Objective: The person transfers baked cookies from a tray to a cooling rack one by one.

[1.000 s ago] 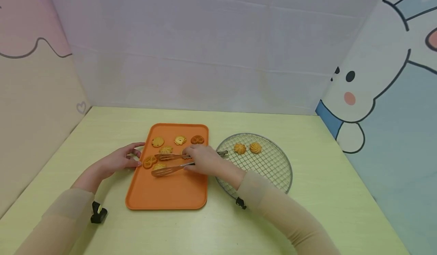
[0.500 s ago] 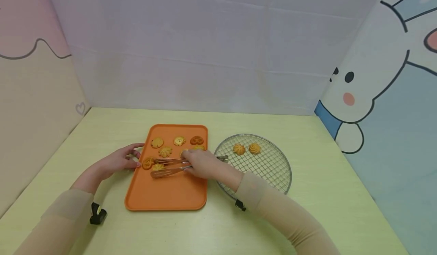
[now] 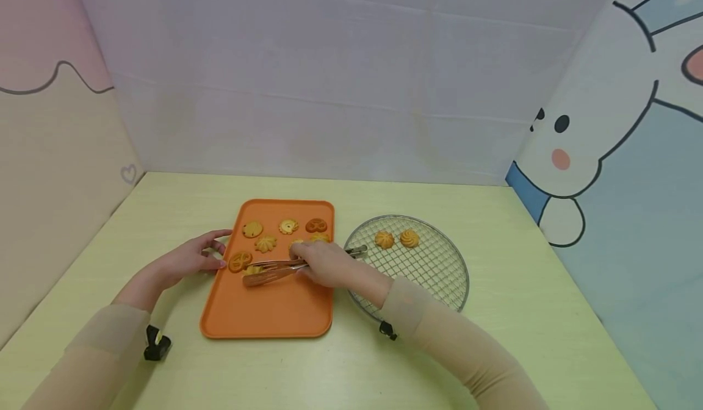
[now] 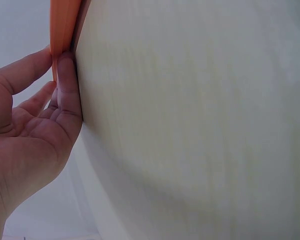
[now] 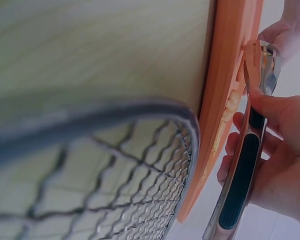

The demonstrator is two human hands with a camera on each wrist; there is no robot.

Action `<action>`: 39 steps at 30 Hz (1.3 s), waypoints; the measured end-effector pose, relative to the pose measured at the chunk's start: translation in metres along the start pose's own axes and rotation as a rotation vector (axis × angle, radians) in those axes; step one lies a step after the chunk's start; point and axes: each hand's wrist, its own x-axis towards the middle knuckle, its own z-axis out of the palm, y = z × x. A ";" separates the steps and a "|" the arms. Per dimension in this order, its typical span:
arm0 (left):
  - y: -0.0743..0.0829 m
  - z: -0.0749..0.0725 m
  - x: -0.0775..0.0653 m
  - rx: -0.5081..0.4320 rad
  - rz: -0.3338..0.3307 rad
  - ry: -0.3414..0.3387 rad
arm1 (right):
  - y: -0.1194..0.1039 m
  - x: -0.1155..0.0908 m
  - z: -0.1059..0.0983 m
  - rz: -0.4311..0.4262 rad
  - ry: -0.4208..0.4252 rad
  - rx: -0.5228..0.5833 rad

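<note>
My right hand (image 3: 332, 265) grips a pair of tongs (image 3: 269, 277) above the orange tray (image 3: 269, 315). In the right wrist view the thumb and fingers wrap the dark-inset handles of the metal tongs (image 5: 242, 175). The brown tong heads lie close together at a yellow cookie (image 3: 252, 270), mostly hidden behind them; whether they pinch it I cannot tell. My left hand (image 3: 192, 256) is at the tray's left edge. In the left wrist view its fingers hold the tray rim (image 4: 64, 27) from both sides. A pretzel-shaped cookie (image 3: 240, 262) lies just left of the tongs.
Several other cookies, such as a flower-shaped one (image 3: 266, 243) and a dark pretzel (image 3: 316, 225), lie on the tray's far half. Right of it is a round wire rack (image 3: 434, 263) with two swirled cookies (image 3: 409, 238) on it. A pale wall stands behind the table.
The two tong heads have drawn together around the yellow cookie, after a slight shift toward the near side. The left hand and the tray have stayed in place.
</note>
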 end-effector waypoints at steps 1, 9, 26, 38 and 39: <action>0.000 0.000 0.000 -0.001 0.003 0.000 | 0.000 0.000 0.000 -0.005 0.000 0.005; 0.001 0.000 -0.001 -0.006 0.008 0.001 | 0.004 -0.004 -0.001 -0.032 0.001 0.054; 0.002 0.000 -0.001 0.016 -0.008 0.001 | 0.010 -0.021 -0.023 0.002 0.016 0.084; -0.002 0.000 0.001 0.008 -0.014 -0.005 | 0.018 -0.041 -0.048 -0.040 0.077 0.089; -0.002 0.000 0.001 0.009 -0.015 -0.004 | 0.019 -0.043 -0.050 -0.043 0.084 0.086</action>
